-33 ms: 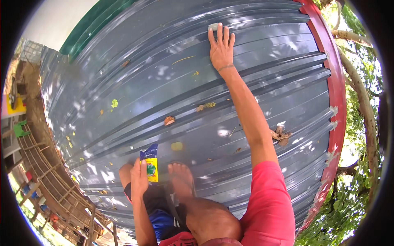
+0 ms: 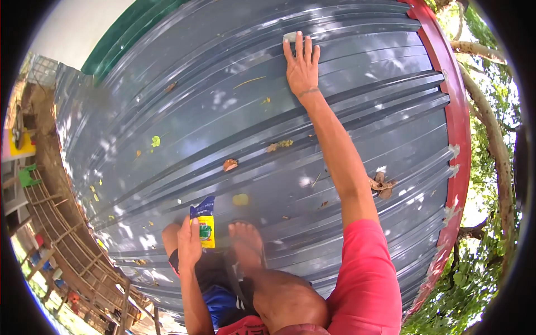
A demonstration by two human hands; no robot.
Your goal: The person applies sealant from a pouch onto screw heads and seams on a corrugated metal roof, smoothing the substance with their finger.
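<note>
Left hand (image 2: 190, 245) gripped a blue-and-yellow sachet (image 2: 204, 223) near the bare foot (image 2: 245, 240). Right hand (image 2: 301, 64) lay open, fingers spread, touching a small pale pad (image 2: 290, 37) upslope on the grey corrugated roof (image 2: 167, 117). Leaves (image 2: 230, 164) were scattered on the roof, so much cleaning apparently remained. Red edge trim (image 2: 449, 111) ran right; open room lay left.

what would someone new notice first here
The wide grey corrugated metal roof fills the view, with a red edge trim at right and dry leaves scattered on it. The right hand reaches far up, pressing flat by a small pale piece, while the left hand grips a blue-and-yellow packet near the bare foot.
</note>
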